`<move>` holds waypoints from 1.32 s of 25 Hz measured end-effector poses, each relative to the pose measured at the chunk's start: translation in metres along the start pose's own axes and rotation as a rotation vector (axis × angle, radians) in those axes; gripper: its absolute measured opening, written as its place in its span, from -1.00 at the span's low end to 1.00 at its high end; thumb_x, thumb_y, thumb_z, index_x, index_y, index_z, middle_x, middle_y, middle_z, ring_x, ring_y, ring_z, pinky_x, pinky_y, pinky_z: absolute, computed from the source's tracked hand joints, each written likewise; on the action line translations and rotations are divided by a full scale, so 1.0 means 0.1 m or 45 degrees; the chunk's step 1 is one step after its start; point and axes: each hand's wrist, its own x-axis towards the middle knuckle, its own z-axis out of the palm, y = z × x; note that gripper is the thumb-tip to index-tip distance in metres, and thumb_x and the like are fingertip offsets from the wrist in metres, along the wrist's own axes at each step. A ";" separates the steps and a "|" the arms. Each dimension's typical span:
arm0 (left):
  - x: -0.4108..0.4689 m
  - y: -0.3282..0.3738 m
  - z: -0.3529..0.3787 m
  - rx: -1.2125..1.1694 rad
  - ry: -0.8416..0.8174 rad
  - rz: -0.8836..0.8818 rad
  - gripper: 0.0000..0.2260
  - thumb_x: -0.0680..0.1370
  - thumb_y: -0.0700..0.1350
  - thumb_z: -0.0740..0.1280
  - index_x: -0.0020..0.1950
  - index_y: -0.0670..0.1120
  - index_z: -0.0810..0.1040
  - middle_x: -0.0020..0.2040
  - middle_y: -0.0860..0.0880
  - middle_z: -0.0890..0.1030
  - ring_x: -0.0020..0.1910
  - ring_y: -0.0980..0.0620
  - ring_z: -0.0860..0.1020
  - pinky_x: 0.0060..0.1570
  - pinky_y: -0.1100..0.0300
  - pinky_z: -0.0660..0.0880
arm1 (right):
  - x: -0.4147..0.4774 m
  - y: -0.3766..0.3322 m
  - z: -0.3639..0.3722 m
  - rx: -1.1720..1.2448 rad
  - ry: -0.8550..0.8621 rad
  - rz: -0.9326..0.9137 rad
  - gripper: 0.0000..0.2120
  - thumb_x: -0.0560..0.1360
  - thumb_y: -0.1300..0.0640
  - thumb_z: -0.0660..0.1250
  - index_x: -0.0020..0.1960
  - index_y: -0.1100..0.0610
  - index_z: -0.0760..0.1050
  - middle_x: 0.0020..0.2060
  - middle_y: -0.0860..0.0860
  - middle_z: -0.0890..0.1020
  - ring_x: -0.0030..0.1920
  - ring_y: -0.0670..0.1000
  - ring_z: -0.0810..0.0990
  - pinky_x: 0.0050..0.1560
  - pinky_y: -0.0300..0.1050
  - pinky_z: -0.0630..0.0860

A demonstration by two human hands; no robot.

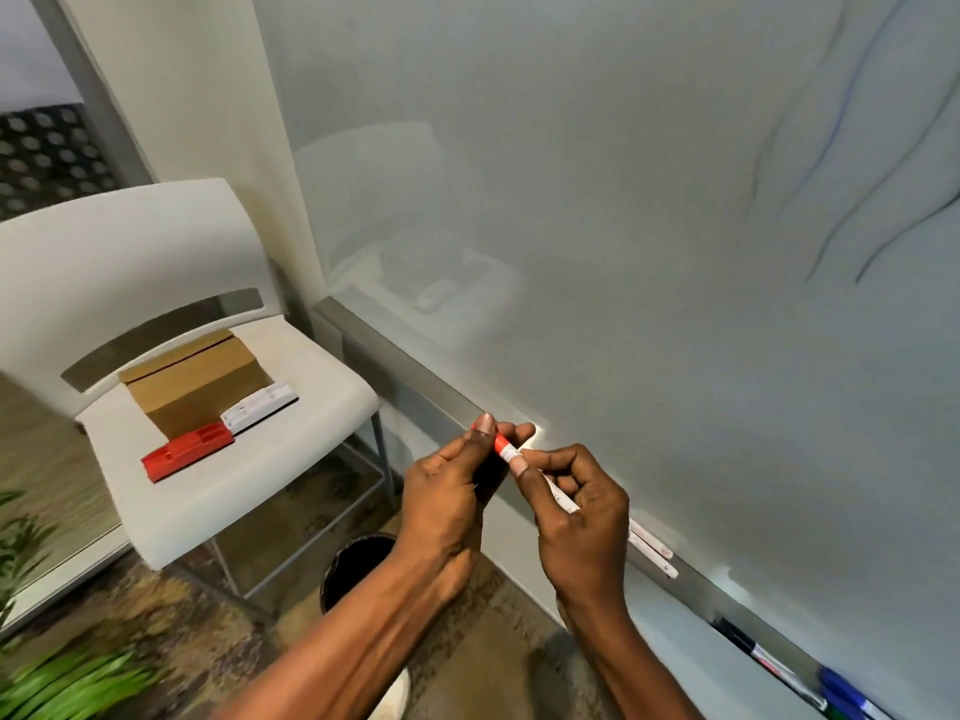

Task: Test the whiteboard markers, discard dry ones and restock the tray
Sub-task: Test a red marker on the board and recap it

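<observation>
The person holds a red-capped marker (505,449) just in front of the tray (415,376), the metal ledge under the whiteboard (623,200). The left hand (447,491) pinches the red cap end between thumb and fingers (485,426), while the right hand (576,511) is curled round the white barrel. These opposed grips suit either pulling the cap off or pressing it on; which one cannot be told. Further right along the tray lie two white markers (652,550), then a dark marker (769,662) and a blue marker (841,693), probably waiting to be tested. Below the tray, under the wrists, stands a dark bin (343,569), handy for dry ones. Left of the tray, a chair (156,252) carries a cardboard box (197,387), likely the fresh stock, with a red block (187,452) and a white block (260,407) beside it.
</observation>
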 end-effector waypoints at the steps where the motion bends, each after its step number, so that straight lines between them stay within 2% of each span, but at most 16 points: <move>1: -0.02 -0.04 -0.03 -0.010 0.021 0.018 -0.72 0.67 -0.08 0.40 0.09 -0.30 0.74 0.08 -0.24 0.78 0.15 -0.16 0.76 0.42 -0.12 0.56 | -0.03 0.03 0.02 0.023 -0.016 0.043 -0.92 0.51 0.01 0.53 -0.06 -0.01 0.67 -0.19 -0.13 0.74 -0.12 -0.04 0.72 -0.13 -0.17 0.64; 3: -0.05 -0.09 -0.10 -0.029 0.045 0.045 -0.72 0.66 -0.10 0.40 0.12 -0.34 0.71 0.06 -0.26 0.77 0.12 -0.18 0.77 0.38 -0.11 0.59 | -0.09 0.08 0.06 0.094 -0.045 0.127 -0.82 0.47 -0.09 0.50 -0.06 0.01 0.67 -0.19 -0.06 0.74 -0.18 -0.08 0.67 -0.14 -0.10 0.59; 5: -0.06 -0.12 -0.18 -0.010 0.037 0.067 -0.72 0.66 -0.10 0.40 0.13 -0.34 0.70 0.06 -0.27 0.77 0.12 -0.19 0.76 0.36 -0.10 0.60 | -0.16 0.12 0.10 0.161 -0.067 0.208 -0.78 0.46 -0.12 0.49 -0.04 0.02 0.67 -0.20 -0.03 0.73 -0.23 -0.10 0.63 -0.18 -0.11 0.55; 9: -0.05 -0.26 -0.42 0.135 0.078 0.147 -0.75 0.68 -0.11 0.39 0.10 -0.29 0.73 0.04 -0.23 0.78 0.13 -0.17 0.76 0.36 -0.12 0.60 | -0.32 0.24 0.17 0.237 -0.191 0.333 -0.90 0.56 0.05 0.48 0.02 0.06 0.64 -0.31 0.03 0.67 -0.35 -0.05 0.56 -0.35 -0.15 0.48; 12: 0.03 -0.45 -0.75 0.385 0.137 0.258 -0.76 0.71 -0.06 0.38 0.04 -0.18 0.77 0.01 -0.16 0.79 0.05 -0.18 0.77 0.28 -0.26 0.63 | -0.40 0.42 0.27 0.243 -0.373 0.416 -0.90 0.61 0.12 0.44 0.05 0.16 0.61 -0.41 0.05 0.60 -0.42 -0.01 0.50 -0.44 -0.18 0.42; 14: 0.09 -0.59 -1.02 0.543 0.175 0.281 -0.73 0.70 0.06 0.39 -0.01 -0.07 0.77 -0.03 -0.12 0.79 -0.14 -0.20 0.73 0.09 -0.40 0.64 | -0.49 0.57 0.38 0.134 -0.501 0.411 -0.91 0.63 0.11 0.42 0.06 0.14 0.60 -0.39 0.07 0.64 -0.43 0.00 0.53 -0.42 -0.19 0.44; 15: 0.11 -0.65 -1.15 0.605 0.214 0.273 -0.73 0.69 0.10 0.40 -0.02 -0.05 0.77 -0.05 -0.10 0.79 -0.19 -0.18 0.71 0.03 -0.40 0.65 | -0.56 0.65 0.44 0.071 -0.564 0.421 -0.93 0.64 0.13 0.41 0.06 0.13 0.60 -0.38 0.07 0.65 -0.44 -0.01 0.55 -0.40 -0.19 0.47; 17: 0.17 -0.77 -1.43 0.690 0.323 0.238 -0.74 0.68 0.09 0.42 -0.07 -0.03 0.78 -0.11 -0.04 0.80 -0.16 -0.12 0.74 0.04 -0.28 0.67 | -0.71 0.88 0.55 -0.055 -0.663 0.481 -0.95 0.65 0.15 0.38 0.05 0.13 0.60 -0.35 0.06 0.69 -0.43 -0.03 0.61 -0.35 -0.12 0.56; 19: 0.22 -0.85 -1.70 0.804 0.394 0.194 -0.73 0.65 0.10 0.45 -0.11 -0.04 0.77 -0.16 0.02 0.79 -0.13 -0.05 0.75 0.03 -0.15 0.67 | -0.84 1.15 0.66 -0.185 -0.761 0.544 -0.94 0.66 0.13 0.35 0.04 0.03 0.59 -0.29 0.03 0.74 -0.35 -0.02 0.69 -0.20 0.03 0.68; 21: 0.26 -0.93 -1.98 1.025 0.400 0.166 -0.72 0.63 0.14 0.46 -0.13 -0.02 0.77 -0.23 0.07 0.75 -0.19 0.06 0.71 -0.10 -0.01 0.61 | -0.93 1.39 0.77 -0.377 -0.919 0.505 -0.94 0.63 0.05 0.33 0.05 -0.05 0.57 -0.22 -0.08 0.76 -0.24 -0.05 0.73 -0.06 0.15 0.68; 23: 0.31 -0.98 -2.36 1.284 0.381 0.150 -0.73 0.63 0.17 0.45 -0.11 0.02 0.75 -0.28 0.10 0.70 -0.26 0.15 0.64 -0.21 0.08 0.51 | -1.03 1.55 0.94 -0.684 -1.057 0.364 -0.91 0.61 -0.04 0.33 0.08 -0.08 0.56 -0.17 -0.15 0.76 -0.13 -0.06 0.73 -0.03 0.08 0.65; 24: 0.34 -1.00 -2.57 1.406 0.362 0.147 -0.72 0.63 0.20 0.43 -0.10 0.04 0.73 -0.28 0.09 0.69 -0.27 0.13 0.64 -0.23 0.06 0.52 | -1.06 1.58 1.02 -0.853 -1.075 0.297 -0.87 0.60 -0.08 0.34 0.11 -0.08 0.55 -0.13 -0.12 0.76 -0.08 -0.03 0.72 -0.05 0.02 0.63; 26: 0.39 -0.98 -2.99 1.686 0.295 0.083 -0.69 0.64 0.28 0.37 -0.03 0.06 0.67 -0.17 0.05 0.72 -0.16 0.02 0.68 -0.15 -0.03 0.61 | -1.12 1.71 1.22 -1.103 -1.063 0.214 -0.83 0.60 -0.11 0.35 0.13 -0.07 0.54 -0.08 -0.03 0.74 -0.03 0.08 0.69 -0.11 -0.04 0.53; 28: 0.43 -0.96 -3.38 2.008 0.161 0.003 -0.64 0.65 0.30 0.32 0.21 0.05 0.61 0.08 -0.06 0.72 0.08 -0.14 0.68 0.02 -0.07 0.62 | -1.15 1.86 1.40 -1.219 -1.087 0.255 -0.81 0.58 -0.11 0.39 0.10 -0.03 0.53 -0.08 0.02 0.72 -0.02 0.13 0.67 -0.11 -0.03 0.49; 29: 0.45 -0.96 -3.56 2.141 0.069 -0.015 -0.55 0.66 0.29 0.31 0.37 -0.01 0.55 0.21 -0.12 0.68 0.19 -0.20 0.65 0.12 -0.07 0.59 | -1.17 1.97 1.47 -1.230 -1.100 0.335 -0.79 0.56 -0.11 0.42 0.08 -0.02 0.52 -0.07 0.03 0.71 0.01 0.13 0.66 -0.07 -0.02 0.51; 33: 0.63 -0.95 -4.15 2.523 -0.252 0.022 -0.24 0.67 0.31 0.26 0.62 -0.26 0.31 0.59 -0.29 0.39 0.60 -0.31 0.34 0.61 -0.13 0.23 | -1.23 2.40 1.76 -1.265 -1.085 0.575 -0.74 0.54 -0.15 0.41 0.07 0.01 0.54 0.02 0.01 0.65 0.10 0.12 0.62 0.11 0.01 0.55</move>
